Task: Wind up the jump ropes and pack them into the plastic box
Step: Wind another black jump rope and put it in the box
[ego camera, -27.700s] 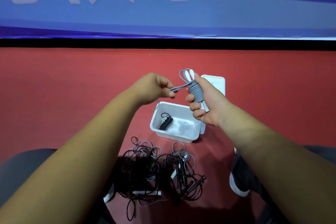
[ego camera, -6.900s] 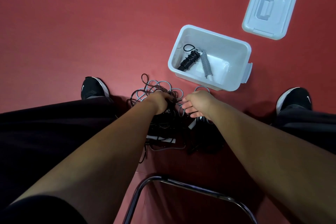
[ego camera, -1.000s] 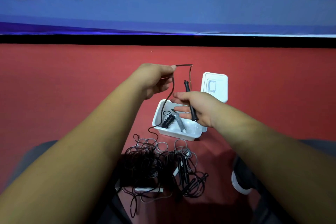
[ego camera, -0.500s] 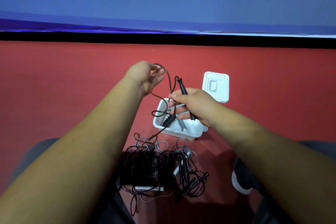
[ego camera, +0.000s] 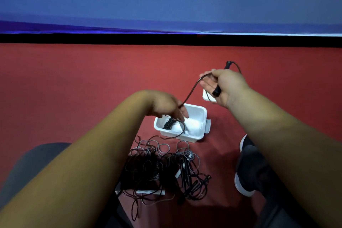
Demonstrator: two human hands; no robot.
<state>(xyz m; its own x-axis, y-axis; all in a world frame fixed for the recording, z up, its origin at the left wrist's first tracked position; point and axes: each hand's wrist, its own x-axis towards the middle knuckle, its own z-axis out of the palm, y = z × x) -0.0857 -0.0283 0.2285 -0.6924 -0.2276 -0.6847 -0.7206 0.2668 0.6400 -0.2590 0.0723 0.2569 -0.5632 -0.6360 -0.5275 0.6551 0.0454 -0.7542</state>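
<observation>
Black jump rope point(ego camera: 191, 91) is stretching above the plastic box point(ego camera: 203, 116): my right fingers point(ego camera: 207, 84), gripping its handle point(ego camera: 216, 92), are pulling away from my left fingers point(ego camera: 182, 113) pinching it, freeing length for winding.

Red floor point(ego camera: 74, 79): box point(ego camera: 196, 136), lid point(ego camera: 206, 96), tangled ropes point(ego camera: 162, 164)

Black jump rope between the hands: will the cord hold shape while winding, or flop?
Probably floppy yet springy: the black jump rope sags in a curve between right hand and left hand. Likely snag-prone: its tail runs into the tangled pile. Its handle looks rigid.
</observation>
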